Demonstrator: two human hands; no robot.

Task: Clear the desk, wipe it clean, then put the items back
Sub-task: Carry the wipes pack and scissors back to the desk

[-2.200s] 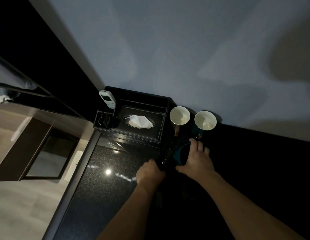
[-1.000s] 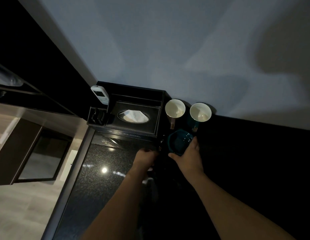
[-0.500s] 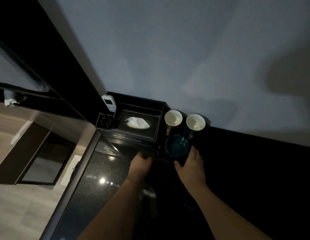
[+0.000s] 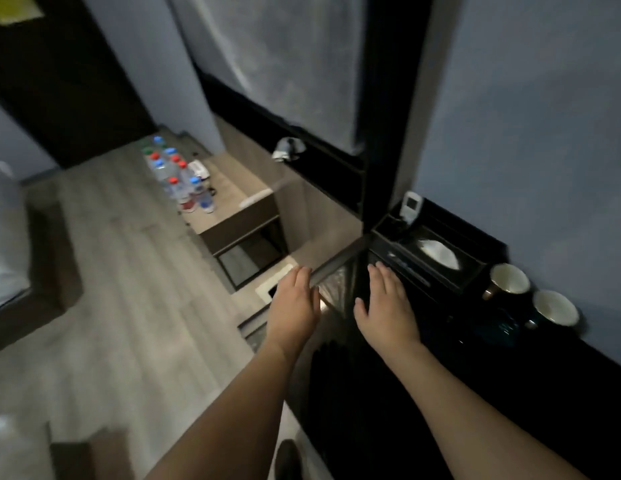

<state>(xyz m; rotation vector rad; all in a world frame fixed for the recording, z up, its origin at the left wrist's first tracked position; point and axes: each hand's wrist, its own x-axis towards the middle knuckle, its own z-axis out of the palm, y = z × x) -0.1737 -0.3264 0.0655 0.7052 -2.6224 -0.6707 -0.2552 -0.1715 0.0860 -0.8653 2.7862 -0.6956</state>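
1. Both hands had let go of the things they handled a moment earlier: the left hand [image 4: 295,306] and right hand [image 4: 388,310] were flat, fingers straight and close together, holding nothing.
2. The view had swung left, off the desk corner and toward the floor, where a low table [image 4: 233,199] carried a cluster of bottles [image 4: 179,178].
3. The teal dish [image 4: 496,329], which the right hand was placing a second ago, sat on the desk [image 4: 440,393] just in front of the two mugs [image 4: 531,296].
4. The tissue box [image 4: 437,254] and remote [image 4: 411,206] stood at the desk's far corner, as before.
5. By my judgement the desk-side items were back in place, and the bottles were probably next to fetch.
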